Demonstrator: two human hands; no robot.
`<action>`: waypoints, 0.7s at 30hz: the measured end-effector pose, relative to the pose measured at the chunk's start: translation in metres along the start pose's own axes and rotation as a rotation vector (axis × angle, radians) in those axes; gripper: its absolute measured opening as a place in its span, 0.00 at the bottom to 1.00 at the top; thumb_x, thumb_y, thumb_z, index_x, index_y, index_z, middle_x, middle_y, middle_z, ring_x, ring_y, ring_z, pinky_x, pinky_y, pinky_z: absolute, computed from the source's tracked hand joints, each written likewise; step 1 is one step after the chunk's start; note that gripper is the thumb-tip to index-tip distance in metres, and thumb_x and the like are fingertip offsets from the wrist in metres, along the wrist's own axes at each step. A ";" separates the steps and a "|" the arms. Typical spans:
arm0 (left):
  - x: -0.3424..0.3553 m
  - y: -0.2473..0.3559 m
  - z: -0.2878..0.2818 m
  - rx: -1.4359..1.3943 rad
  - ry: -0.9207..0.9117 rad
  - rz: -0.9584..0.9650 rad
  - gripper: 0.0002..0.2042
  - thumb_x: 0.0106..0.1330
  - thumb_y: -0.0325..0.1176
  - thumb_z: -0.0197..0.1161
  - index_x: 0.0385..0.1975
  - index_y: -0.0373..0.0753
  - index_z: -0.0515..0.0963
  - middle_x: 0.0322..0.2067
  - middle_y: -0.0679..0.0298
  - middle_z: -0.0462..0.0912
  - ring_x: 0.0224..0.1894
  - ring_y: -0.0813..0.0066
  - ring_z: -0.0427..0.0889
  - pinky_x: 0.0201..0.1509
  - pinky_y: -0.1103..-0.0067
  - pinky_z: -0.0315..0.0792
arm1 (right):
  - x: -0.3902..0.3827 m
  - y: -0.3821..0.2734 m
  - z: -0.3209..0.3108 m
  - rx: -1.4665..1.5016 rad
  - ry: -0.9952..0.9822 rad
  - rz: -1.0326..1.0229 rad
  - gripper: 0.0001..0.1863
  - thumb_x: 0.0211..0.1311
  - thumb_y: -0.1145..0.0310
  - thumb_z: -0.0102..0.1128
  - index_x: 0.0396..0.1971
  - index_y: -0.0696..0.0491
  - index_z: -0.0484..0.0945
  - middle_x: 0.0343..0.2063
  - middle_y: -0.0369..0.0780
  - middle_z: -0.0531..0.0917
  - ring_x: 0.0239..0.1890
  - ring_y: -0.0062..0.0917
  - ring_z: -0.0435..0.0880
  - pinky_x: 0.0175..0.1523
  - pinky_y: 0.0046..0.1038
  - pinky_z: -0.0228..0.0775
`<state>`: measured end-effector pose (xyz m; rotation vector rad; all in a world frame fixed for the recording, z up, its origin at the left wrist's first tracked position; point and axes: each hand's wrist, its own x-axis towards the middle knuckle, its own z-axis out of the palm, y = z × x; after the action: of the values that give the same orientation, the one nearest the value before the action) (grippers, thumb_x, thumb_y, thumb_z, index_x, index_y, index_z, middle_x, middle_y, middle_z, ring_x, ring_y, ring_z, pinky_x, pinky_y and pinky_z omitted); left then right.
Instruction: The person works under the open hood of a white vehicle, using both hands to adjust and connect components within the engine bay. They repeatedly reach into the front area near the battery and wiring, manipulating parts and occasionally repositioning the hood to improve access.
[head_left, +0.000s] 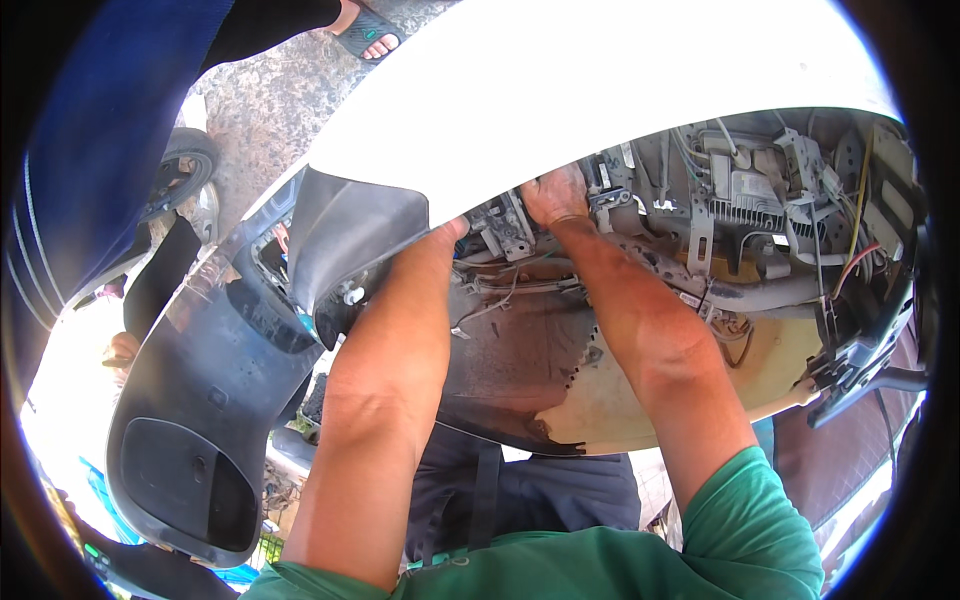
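I was reaching into the vehicle's opened bodywork (515, 350) — left hand (454, 229), mostly hidden, and right hand (557, 196) flanking the grey module (508, 230) under the white panel (560, 90). I couldn't tell whether either gripped anything; the next move seemingly called for feel.

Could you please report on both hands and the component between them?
Left hand mostly hidden, right hand partly; grips unclear. Grey component between them, partly in view. White panel overhangs, blocking sight of both hands.
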<state>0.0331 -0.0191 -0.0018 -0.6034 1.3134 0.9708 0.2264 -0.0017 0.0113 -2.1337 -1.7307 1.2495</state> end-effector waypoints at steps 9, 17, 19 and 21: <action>0.002 -0.003 -0.003 -0.033 -0.021 -0.008 0.16 0.76 0.41 0.45 0.50 0.43 0.79 0.51 0.61 0.82 0.51 0.60 0.79 0.62 0.59 0.71 | 0.000 0.000 0.000 -0.009 -0.008 0.005 0.44 0.63 0.42 0.60 0.67 0.60 0.60 0.56 0.62 0.74 0.57 0.59 0.76 0.62 0.50 0.68; -0.001 0.001 0.004 -0.022 -0.010 -0.002 0.16 0.76 0.40 0.46 0.50 0.43 0.80 0.51 0.62 0.82 0.53 0.62 0.78 0.64 0.60 0.70 | 0.002 0.004 0.003 0.004 -0.003 -0.019 0.44 0.63 0.43 0.60 0.67 0.60 0.60 0.57 0.63 0.74 0.57 0.59 0.76 0.61 0.50 0.68; -0.017 0.000 0.028 0.050 0.033 -0.048 0.15 0.75 0.41 0.49 0.49 0.42 0.80 0.50 0.62 0.83 0.51 0.63 0.79 0.64 0.61 0.71 | 0.001 0.005 0.003 0.007 -0.003 -0.012 0.44 0.63 0.42 0.60 0.67 0.60 0.60 0.57 0.63 0.74 0.57 0.59 0.76 0.62 0.50 0.68; -0.020 -0.001 0.035 0.106 0.053 -0.081 0.15 0.74 0.42 0.52 0.47 0.41 0.80 0.48 0.62 0.84 0.49 0.64 0.80 0.62 0.62 0.72 | 0.001 0.005 0.001 0.011 -0.003 -0.007 0.44 0.63 0.43 0.60 0.67 0.60 0.60 0.57 0.63 0.74 0.57 0.59 0.76 0.62 0.50 0.68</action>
<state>0.0523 0.0050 0.0241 -0.5997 1.3684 0.8181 0.2295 -0.0022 0.0075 -2.1185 -1.7278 1.2584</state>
